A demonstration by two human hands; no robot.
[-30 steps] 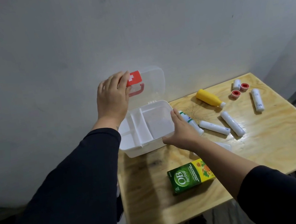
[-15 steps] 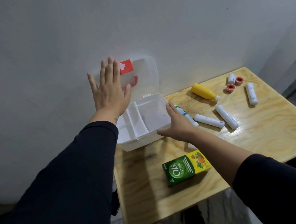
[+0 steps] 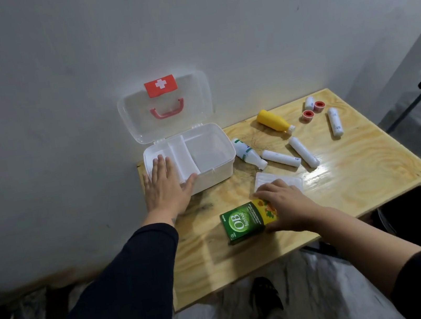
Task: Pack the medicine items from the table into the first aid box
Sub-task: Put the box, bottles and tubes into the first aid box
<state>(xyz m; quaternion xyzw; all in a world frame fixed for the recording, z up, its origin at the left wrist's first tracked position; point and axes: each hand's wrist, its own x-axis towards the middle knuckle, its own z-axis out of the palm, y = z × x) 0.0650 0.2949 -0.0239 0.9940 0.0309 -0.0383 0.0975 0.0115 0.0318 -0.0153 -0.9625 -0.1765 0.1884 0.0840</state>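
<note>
The white first aid box [image 3: 216, 170] stands open at the table's back left, its clear lid [image 3: 167, 105] leaning on the wall. My left hand [image 3: 165, 188] lies flat, fingers spread, over the box's front left corner. My right hand [image 3: 285, 206] rests on the right end of the green and yellow medicine carton [image 3: 241, 222], fingers curled around it; the carton still lies on the table. A flat white packet [image 3: 279, 180] lies just behind that hand. A white bottle with green print [image 3: 248, 152] lies beside the box.
On the wooden table [image 3: 358, 177] lie a yellow bottle [image 3: 273, 120], two white tubes [image 3: 281, 158] [image 3: 304, 152], another tube [image 3: 335, 121] at the right, two red-cored tape rolls [image 3: 308, 114] and a small white roll [image 3: 309, 102]. A wall stands behind; the front edge is near.
My left hand came down from the lid to the box's front left corner. My right hand left the box's right side and moved back onto the green carton.
</note>
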